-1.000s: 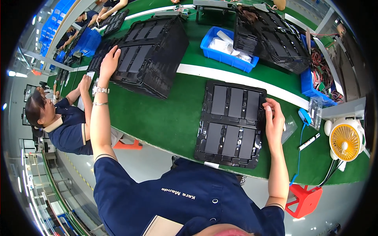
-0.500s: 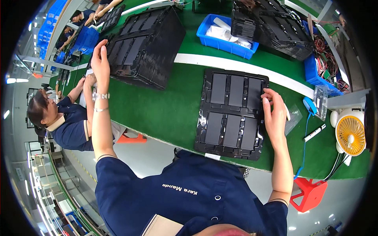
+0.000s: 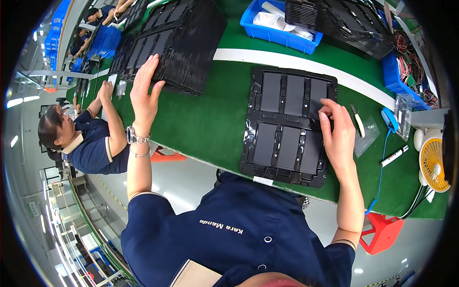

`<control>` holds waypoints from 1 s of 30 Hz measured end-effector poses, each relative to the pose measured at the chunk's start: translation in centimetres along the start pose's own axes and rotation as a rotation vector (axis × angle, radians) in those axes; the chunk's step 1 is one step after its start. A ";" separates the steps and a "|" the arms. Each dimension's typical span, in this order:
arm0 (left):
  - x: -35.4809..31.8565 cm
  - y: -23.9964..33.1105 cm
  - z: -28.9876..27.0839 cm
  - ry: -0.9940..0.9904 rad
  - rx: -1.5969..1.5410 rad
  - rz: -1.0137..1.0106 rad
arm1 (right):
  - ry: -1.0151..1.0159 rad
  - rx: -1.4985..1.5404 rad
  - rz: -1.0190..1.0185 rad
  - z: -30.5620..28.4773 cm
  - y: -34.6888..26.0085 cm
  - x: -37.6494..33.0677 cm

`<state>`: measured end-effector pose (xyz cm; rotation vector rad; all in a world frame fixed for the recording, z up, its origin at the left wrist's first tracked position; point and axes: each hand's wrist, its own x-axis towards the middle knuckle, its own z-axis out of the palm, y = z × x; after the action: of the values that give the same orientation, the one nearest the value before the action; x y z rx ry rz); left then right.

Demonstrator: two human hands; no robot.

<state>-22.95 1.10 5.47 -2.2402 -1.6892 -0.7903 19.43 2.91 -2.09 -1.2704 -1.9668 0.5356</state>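
Note:
A black plastic tray (image 3: 288, 119) lies flat on the green worktop in front of me. Dark grey flat rectangular pieces sit in its two rows of compartments. My right hand (image 3: 337, 131) is over the tray's right edge, fingers loosely bent and apart. Its fingertips are at the upper right piece (image 3: 317, 95); whether they touch it I cannot tell. Raised at the left, my left hand (image 3: 145, 95) has its fingers stretched out and thumb apart, with nothing in it. Behind it stands a tall stack of similar black trays (image 3: 198, 52).
A blue bin (image 3: 282, 40) with white packets stands at the back, beside another tray stack (image 3: 349, 28). At right are a craft knife (image 3: 357, 120), a clear bag (image 3: 367, 137), a marker (image 3: 394, 156), a blue coiled cord and a yellow fan (image 3: 432, 163). A co-worker (image 3: 88, 138) works at left.
My left hand has moved right and down from beside the tray stack, its thumb now apart. My right hand has shifted inward over the tray edge. The view has tilted slightly.

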 end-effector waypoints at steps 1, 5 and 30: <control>0.0 0.0 0.0 0.007 -0.001 0.004 | -0.003 0.004 0.003 0.0 0.0 -0.1; -0.1 0.0 0.1 0.001 0.020 0.008 | -0.006 -0.008 -0.023 0.1 -0.3 -0.2; -0.1 -0.4 0.2 0.002 0.060 0.068 | -0.029 -0.040 -0.059 0.2 -0.4 -0.2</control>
<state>-23.29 1.20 5.21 -2.2422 -1.6054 -0.7161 19.08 2.61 -2.07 -1.2313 -2.0416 0.4908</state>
